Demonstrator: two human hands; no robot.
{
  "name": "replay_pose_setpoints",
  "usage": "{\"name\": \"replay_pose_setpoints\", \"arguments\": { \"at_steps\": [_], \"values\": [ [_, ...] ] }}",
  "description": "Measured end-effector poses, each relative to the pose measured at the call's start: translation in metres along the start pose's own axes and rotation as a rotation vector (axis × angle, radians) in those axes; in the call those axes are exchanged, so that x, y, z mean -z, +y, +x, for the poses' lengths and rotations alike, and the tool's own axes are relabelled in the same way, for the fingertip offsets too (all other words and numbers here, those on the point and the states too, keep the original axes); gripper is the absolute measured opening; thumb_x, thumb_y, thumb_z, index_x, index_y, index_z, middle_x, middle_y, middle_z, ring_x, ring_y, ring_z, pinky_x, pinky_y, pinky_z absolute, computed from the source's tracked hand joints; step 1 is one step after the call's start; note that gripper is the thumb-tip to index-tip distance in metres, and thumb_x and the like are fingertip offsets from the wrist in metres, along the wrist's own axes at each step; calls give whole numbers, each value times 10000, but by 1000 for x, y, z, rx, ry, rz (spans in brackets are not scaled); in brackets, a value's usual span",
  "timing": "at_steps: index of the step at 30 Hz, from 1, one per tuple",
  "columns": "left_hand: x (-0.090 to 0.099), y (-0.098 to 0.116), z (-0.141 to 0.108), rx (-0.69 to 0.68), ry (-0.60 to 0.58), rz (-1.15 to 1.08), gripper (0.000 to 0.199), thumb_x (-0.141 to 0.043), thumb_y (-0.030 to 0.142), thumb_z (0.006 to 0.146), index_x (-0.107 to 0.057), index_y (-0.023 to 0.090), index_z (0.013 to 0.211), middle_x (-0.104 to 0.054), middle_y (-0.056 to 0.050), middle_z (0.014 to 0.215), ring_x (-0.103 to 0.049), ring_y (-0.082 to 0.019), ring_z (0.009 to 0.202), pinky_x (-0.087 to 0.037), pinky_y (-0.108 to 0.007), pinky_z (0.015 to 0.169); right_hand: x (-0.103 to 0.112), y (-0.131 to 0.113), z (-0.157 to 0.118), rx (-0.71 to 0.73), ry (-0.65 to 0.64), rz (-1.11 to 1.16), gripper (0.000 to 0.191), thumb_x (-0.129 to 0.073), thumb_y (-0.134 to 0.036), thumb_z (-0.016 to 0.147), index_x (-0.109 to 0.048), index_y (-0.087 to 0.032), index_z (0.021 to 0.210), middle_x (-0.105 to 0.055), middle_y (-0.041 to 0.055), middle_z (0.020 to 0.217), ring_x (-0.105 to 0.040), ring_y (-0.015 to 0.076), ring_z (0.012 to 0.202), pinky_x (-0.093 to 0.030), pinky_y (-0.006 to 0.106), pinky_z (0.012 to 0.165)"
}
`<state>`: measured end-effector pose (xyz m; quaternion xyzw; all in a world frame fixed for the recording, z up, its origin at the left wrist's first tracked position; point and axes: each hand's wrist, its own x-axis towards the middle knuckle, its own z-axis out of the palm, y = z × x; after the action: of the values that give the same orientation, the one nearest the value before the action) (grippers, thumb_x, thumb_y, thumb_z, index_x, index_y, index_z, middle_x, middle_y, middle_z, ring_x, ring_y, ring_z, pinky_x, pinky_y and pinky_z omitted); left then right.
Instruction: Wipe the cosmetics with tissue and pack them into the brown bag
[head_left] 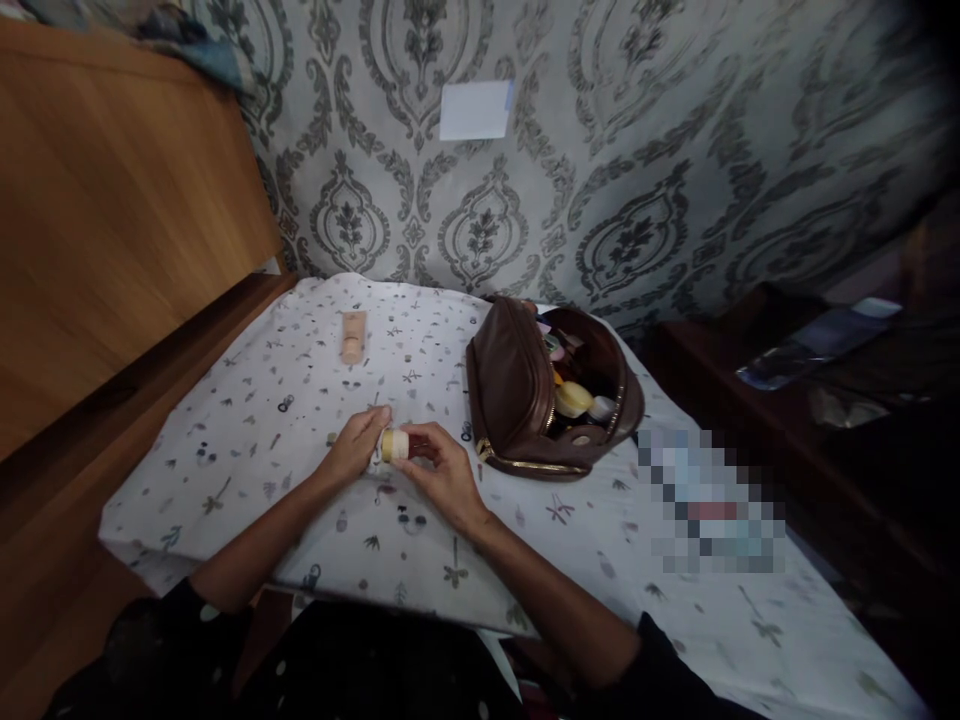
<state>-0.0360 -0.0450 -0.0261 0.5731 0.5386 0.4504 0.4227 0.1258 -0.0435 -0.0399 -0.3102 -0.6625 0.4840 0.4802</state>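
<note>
A small white jar with a yellow-gold lid [395, 446] lies sideways in the grip of my right hand [444, 472], its lid facing left. My left hand [358, 442] is just left of the lid, thumb apart from the fingers; whether it touches the lid I cannot tell. Right of my hands stands a brown toiletry bag [510, 375], unzipped. Inside it are several cosmetics, among them a yellow round container [574, 399] and a whitish one [601, 408]. Farther back on the left, a beige squeeze tube [353, 337] rests on the cloth.
A white patterned cloth [262, 440] covers the table. Wooden furniture [127, 200] borders it on the left, and a patterned wall [480, 220] rises behind. A pixelated item [712, 505] lies to the right. Beyond the table is a dark surface with a clear plastic packet [817, 345].
</note>
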Motion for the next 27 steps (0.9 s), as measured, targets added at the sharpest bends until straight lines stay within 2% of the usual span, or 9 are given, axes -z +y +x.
{"name": "replay_pose_setpoints", "arguments": {
  "at_steps": [4, 7, 12, 15, 18, 22, 25, 27],
  "values": [
    [-2, 9, -8, -127, -36, 166, 493, -297, 610, 926, -463, 197, 714, -437, 39, 619, -421, -133, 604, -349, -258, 576, 0, 2, 2, -94, 68, 64, 336, -751, -415, 731, -611, -201, 949, -674, 26, 853, -648, 170, 764, -566, 313, 719],
    [-1, 10, -10, -190, -120, 232, 426, -362, 578, 915, -485, 195, 774, -456, 45, 646, -439, -133, 612, -348, -252, 585, 1, 3, 2, -79, 90, 25, 310, -740, -384, 737, -594, -204, 943, -665, 20, 848, -638, 169, 752, -558, 308, 703],
    [0, 6, -6, -138, -207, 230, 414, -397, 553, 918, -531, 180, 795, -535, 17, 727, -511, -155, 708, -408, -259, 673, 4, 1, -1, 86, 103, -216, 232, -702, -293, 780, -603, -216, 975, -612, 22, 891, -604, 179, 800, -524, 324, 745],
    [1, 5, -6, -102, -279, 140, 431, -410, 550, 919, -603, 166, 894, -636, -34, 847, -576, -201, 842, -455, -293, 783, 6, 0, -2, 184, 92, -307, 195, -658, -252, 823, -589, -227, 1004, -587, 27, 924, -571, 179, 820, -508, 325, 754],
    [1, 5, -7, -79, -299, 104, 446, -428, 549, 910, -640, 159, 951, -670, -50, 882, -594, -222, 866, -472, -315, 821, 6, -2, -3, 256, 80, -362, 222, -626, -196, 835, -562, -233, 1044, -574, 37, 984, -557, 183, 855, -503, 323, 775],
    [0, 4, -8, -74, -278, 117, 410, -501, 512, 887, -651, 163, 1041, -692, -61, 987, -608, -244, 967, -456, -333, 916, 6, -8, -6, 251, 40, -417, 322, -610, -122, 800, -542, -242, 1090, -545, 32, 978, -556, 194, 908, -504, 320, 818],
    [0, 4, -7, -80, -271, 169, 417, -549, 498, 857, -651, 164, 1084, -700, -61, 1007, -620, -254, 979, -467, -340, 916, 6, -14, -8, 188, 1, -471, 443, -620, -94, 763, -546, -254, 1169, -506, 28, 993, -553, 186, 918, -506, 305, 821],
    [0, 6, -7, -93, -265, 213, 404, -562, 492, 834, -665, 160, 1040, -707, -51, 957, -628, -254, 952, -483, -335, 888, 7, -17, -10, 150, -7, -511, 478, -638, -105, 749, -554, -256, 1195, -488, 25, 992, -554, 180, 907, -506, 301, 813]
  ]
}}
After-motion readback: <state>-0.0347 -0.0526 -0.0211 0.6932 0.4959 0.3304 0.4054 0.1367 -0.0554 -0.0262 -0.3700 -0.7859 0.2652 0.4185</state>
